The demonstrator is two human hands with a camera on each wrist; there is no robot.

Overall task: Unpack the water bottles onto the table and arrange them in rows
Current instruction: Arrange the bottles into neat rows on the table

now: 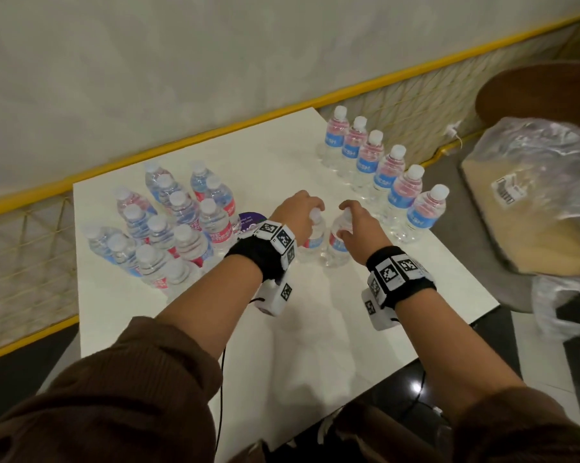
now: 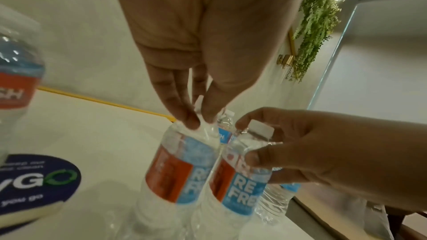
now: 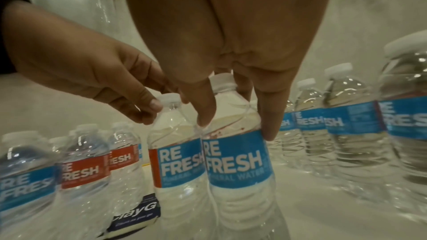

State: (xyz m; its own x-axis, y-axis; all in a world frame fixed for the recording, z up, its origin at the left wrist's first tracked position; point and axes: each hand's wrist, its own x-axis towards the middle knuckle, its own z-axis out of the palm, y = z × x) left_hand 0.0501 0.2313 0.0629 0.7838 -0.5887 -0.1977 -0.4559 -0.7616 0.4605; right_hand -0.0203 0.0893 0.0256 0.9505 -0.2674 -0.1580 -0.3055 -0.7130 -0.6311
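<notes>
Two clear water bottles with blue and red labels stand side by side, touching, in the middle of the white table [image 1: 315,329]. My left hand [image 1: 310,213] [image 2: 199,120] pinches the left bottle [image 1: 315,237] [image 2: 180,167] [image 3: 177,156] at its neck. My right hand [image 1: 343,221] [image 3: 236,130] grips the right bottle [image 1: 338,247] [image 2: 240,180] [image 3: 238,163] around its shoulder, thumb on one side and fingers [image 3: 270,116] on the other. Both white caps show between the fingers.
Several bottles stand in one straight row [image 1: 382,172] along the table's right edge. A loose cluster of bottles [image 1: 168,228] fills the left side, beside a round purple sticker [image 1: 251,219]. Crumpled plastic wrap on cardboard [image 1: 532,195] lies off the table, right, near a brown chair [image 1: 532,91].
</notes>
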